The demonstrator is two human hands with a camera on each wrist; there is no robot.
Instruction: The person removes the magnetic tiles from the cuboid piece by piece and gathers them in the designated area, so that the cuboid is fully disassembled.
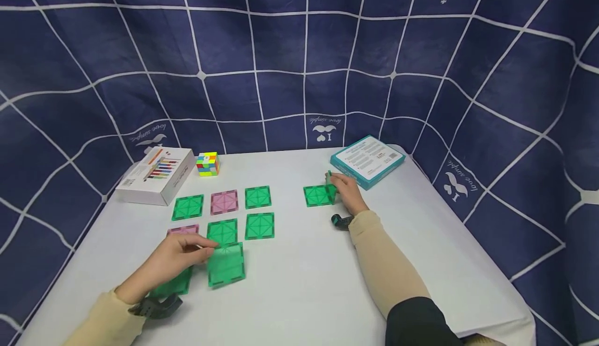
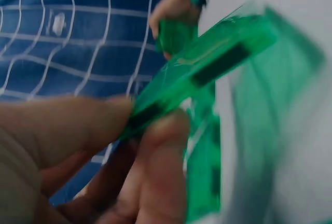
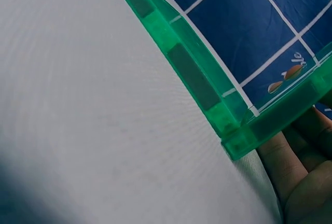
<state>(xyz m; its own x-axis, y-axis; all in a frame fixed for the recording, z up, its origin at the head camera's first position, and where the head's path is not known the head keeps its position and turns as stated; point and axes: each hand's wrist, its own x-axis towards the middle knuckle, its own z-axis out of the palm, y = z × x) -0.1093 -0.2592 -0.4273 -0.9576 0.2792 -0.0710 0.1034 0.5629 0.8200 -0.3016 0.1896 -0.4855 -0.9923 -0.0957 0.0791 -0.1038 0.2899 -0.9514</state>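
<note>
My left hand [image 1: 175,256] pinches a green magnetic tile [image 1: 226,266] by its edge between thumb and fingers, tilted above the table at the near left. In the left wrist view that tile [image 2: 207,60] is seen nearly edge-on. Farther off at the right, my right hand [image 1: 347,192] holds another green magnetic tile [image 1: 330,190] upright at the right edge of a flat green tile [image 1: 317,195]. The right wrist view shows these two tiles meeting at a corner, the upright tile [image 3: 290,112] by the fingers. Under the left hand lies one more green tile [image 1: 174,285], partly hidden.
Green and pink tiles lie in loose rows at the left, among them a pink tile [image 1: 224,202] and a green tile [image 1: 259,226]. Behind them stand a white box [image 1: 156,176] and a puzzle cube [image 1: 208,164]. A teal box [image 1: 367,161] lies at the back right.
</note>
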